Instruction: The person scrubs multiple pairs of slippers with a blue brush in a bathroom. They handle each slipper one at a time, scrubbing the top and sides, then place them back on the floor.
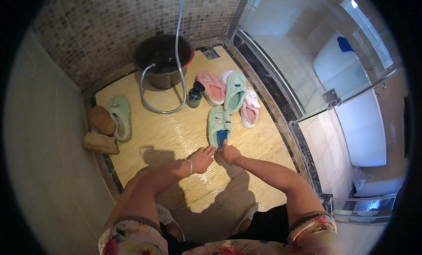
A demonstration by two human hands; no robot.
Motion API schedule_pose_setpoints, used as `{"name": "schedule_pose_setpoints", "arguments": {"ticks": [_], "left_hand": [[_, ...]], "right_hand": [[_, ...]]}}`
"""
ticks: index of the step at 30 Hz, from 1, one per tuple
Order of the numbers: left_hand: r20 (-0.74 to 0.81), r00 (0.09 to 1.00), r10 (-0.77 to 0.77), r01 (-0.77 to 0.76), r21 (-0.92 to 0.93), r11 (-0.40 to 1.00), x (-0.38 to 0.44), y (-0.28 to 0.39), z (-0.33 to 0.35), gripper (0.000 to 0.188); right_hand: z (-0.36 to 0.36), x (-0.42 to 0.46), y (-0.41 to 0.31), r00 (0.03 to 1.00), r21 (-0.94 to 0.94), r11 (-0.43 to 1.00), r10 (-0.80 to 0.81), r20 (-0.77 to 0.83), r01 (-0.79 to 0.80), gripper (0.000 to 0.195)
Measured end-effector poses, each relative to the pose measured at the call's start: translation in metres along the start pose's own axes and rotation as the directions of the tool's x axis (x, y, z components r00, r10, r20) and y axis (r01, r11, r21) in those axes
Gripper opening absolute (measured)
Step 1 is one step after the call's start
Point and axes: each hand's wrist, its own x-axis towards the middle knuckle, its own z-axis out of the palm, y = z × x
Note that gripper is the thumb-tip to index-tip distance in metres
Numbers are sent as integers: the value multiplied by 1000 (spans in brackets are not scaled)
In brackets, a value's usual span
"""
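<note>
A fluffy light green slipper point(212, 123) lies on the wet floor before me, its toe pointing away. My right hand point(231, 153) is closed around a blue brush-like tool point(222, 135), whose flat end lies inside the slipper's opening. Part of that tool is hidden by the hand. Extended fingers of my left hand point(201, 160) reach the left side of the slipper's heel; its thumb side is hard to make out. Just beyond stand another green slipper point(236, 86), a pink slipper point(213, 88) and a pink-and-white slipper point(250, 112).
A dark pump bottle point(195, 98) stands left of the slippers. Behind it is a black bucket point(161, 77) with a metal shower hose point(180, 62) looping out. One green slipper point(120, 118) and brown slippers point(101, 121) sit by the left wall. A raised stone sill point(280, 90) borders the right.
</note>
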Motion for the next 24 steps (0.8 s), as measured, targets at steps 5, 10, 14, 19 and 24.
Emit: {"name": "schedule_pose_setpoints", "arguments": {"ticks": [5, 10, 14, 19, 24], "left_hand": [[48, 999, 12, -11, -31, 999, 2, -6, 6, 28], [18, 1000, 14, -15, 18, 1000, -2, -4, 1, 24], [3, 999, 31, -31, -14, 999, 6, -5, 2, 25], [11, 999, 42, -41, -68, 997, -4, -10, 1, 26], [-4, 998, 66, -66, -94, 993, 3, -11, 4, 28]], "right_hand": [[20, -38, -15, 988, -21, 996, -85, 130, 89, 70], [-24, -13, -32, 984, -38, 999, -13, 180, 21, 76], [-11, 16, 7, 980, -44, 979, -199, 17, 199, 63], [-10, -31, 7, 949, -3, 971, -232, 214, 238, 62], [-1, -15, 16, 978, -62, 982, -171, 117, 179, 62]]}}
